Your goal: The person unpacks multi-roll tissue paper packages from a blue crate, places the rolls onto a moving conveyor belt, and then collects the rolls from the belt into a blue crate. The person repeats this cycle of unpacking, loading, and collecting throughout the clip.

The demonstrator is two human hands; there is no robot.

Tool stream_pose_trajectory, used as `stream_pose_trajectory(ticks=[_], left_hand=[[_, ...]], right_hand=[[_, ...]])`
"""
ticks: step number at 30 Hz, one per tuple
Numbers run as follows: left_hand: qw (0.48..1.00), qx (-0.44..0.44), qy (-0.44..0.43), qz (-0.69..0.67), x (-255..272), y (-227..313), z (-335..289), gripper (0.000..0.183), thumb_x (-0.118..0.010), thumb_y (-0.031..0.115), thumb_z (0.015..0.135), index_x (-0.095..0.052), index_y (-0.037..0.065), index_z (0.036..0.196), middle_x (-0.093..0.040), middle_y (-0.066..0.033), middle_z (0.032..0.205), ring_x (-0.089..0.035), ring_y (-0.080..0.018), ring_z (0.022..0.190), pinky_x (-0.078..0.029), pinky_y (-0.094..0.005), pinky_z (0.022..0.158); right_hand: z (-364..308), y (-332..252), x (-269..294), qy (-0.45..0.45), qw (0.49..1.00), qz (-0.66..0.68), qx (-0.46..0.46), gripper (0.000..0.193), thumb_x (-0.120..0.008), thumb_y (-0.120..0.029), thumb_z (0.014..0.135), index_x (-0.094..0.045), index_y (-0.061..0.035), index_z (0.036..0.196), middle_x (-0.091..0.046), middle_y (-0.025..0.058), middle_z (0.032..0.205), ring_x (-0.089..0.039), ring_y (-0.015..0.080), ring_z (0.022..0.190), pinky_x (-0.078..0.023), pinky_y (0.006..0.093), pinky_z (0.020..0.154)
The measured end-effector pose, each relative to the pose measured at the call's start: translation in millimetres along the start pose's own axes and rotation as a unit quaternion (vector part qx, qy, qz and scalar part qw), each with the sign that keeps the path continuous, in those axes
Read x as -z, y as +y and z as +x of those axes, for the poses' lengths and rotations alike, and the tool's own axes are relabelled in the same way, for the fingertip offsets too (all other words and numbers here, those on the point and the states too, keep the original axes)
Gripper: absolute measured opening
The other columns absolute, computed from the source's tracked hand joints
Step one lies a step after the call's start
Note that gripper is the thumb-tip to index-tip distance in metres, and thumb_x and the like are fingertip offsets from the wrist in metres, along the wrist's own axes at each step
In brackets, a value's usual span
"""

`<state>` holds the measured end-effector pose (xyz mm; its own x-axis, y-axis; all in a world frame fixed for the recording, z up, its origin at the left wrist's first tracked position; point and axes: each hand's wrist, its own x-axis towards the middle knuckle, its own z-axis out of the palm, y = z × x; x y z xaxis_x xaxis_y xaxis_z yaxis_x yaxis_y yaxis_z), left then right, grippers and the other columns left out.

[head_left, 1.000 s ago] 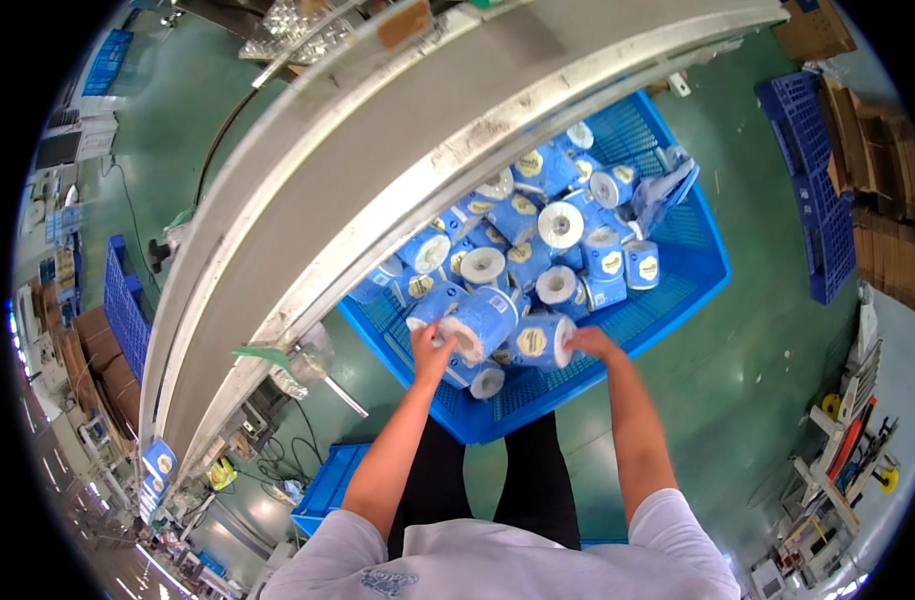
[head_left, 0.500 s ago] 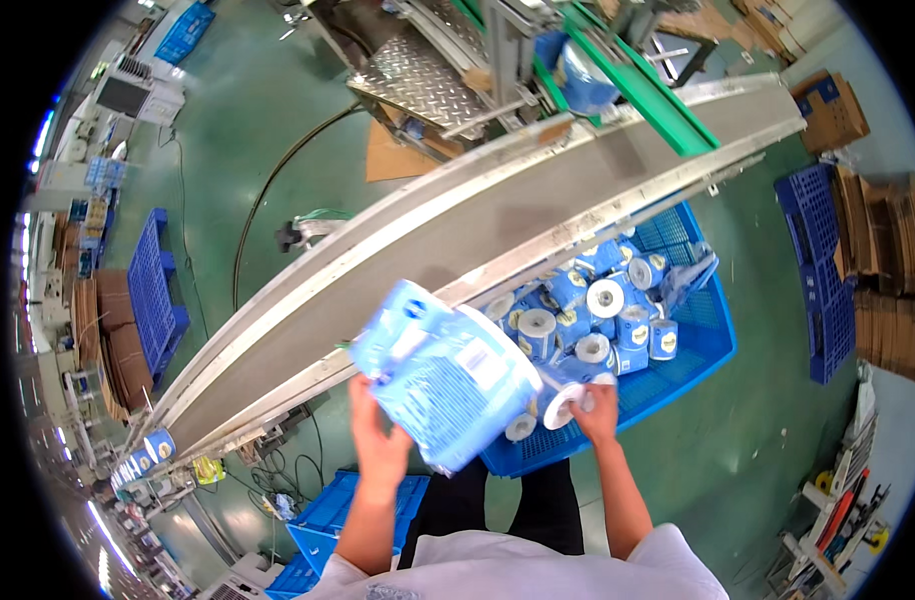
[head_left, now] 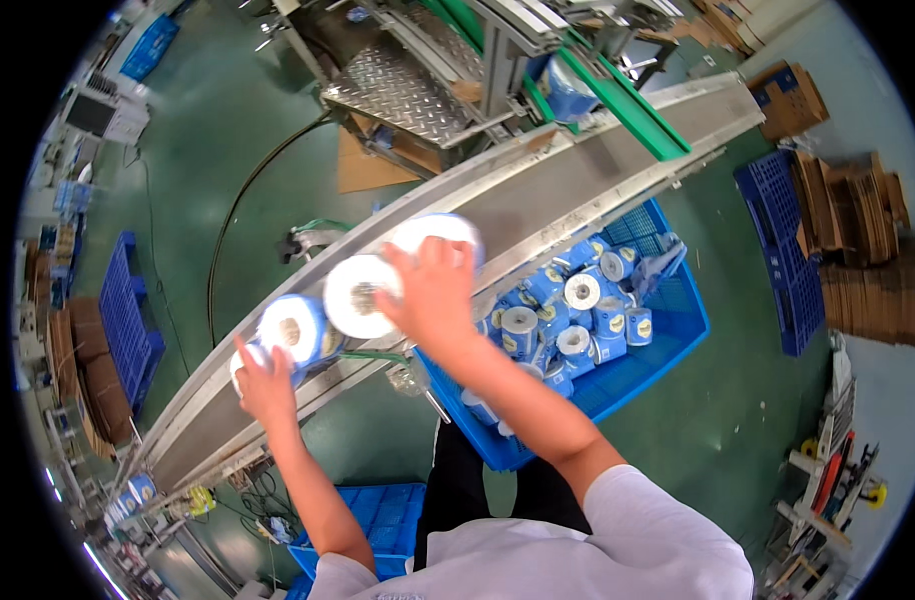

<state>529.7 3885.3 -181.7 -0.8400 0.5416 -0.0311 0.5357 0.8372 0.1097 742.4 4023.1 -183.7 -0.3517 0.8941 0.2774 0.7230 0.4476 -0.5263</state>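
Several white paper rolls in blue printed wrapping stand or lie in a row along the curved conveyor (head_left: 538, 205). My left hand (head_left: 268, 390) curls over the leftmost roll (head_left: 240, 368), beside another roll (head_left: 293, 328) with its white end and core up. With its fingers bent over the far roll (head_left: 438, 230), my right hand (head_left: 433, 300) has its thumb on the roll next to it (head_left: 358, 296). Both arms reach forward and left. Parts of the rolls are hidden under the fingers.
A blue crate (head_left: 618, 395) full of smaller blue-wrapped rolls (head_left: 582, 292) stands on the near side of the conveyor. A green-railed chute (head_left: 628, 110) crosses its far end. Another blue crate (head_left: 378, 510) is near my legs; a blue pallet (head_left: 778, 250) and stacked cardboard (head_left: 868, 290) are at right.
The blue-wrapped bundle my left hand held up is gone from there; rolls now sit on the conveyor. My right hand has left the crate and moved up and left; my left hand moved left.
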Motion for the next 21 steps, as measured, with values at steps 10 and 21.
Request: stream_pose_trajectory(ticks=[10,21], left_hand=[[0.840,-0.424,0.024,-0.339,-52,33,-178,0.024,-0.053,0.018,0.084,-0.053,0.000,0.101,-0.060,-0.0165,0.094,-0.057,-0.0276,0.089,-0.044,-0.0375,0.078],[0.851,0.175,-0.381,-0.316,-535,115,-238,0.082,-0.064,0.050,0.077,-0.037,-0.007,0.129,-0.049,-0.0207,0.122,-0.050,-0.0317,0.109,-0.040,-0.0392,0.092]], right_hand=[[-197,151,-77,0.072,0.855,0.430,-0.281,0.008,-0.053,-0.008,0.081,-0.059,-0.0028,0.079,-0.057,0.0090,0.082,-0.053,0.0215,0.078,-0.041,0.0310,0.072],[-335,441,-167,-0.113,0.772,-0.135,-0.610,0.071,-0.067,-0.045,0.071,-0.046,0.0000,0.121,-0.060,0.0217,0.106,-0.057,0.0391,0.097,-0.044,0.0455,0.089]])
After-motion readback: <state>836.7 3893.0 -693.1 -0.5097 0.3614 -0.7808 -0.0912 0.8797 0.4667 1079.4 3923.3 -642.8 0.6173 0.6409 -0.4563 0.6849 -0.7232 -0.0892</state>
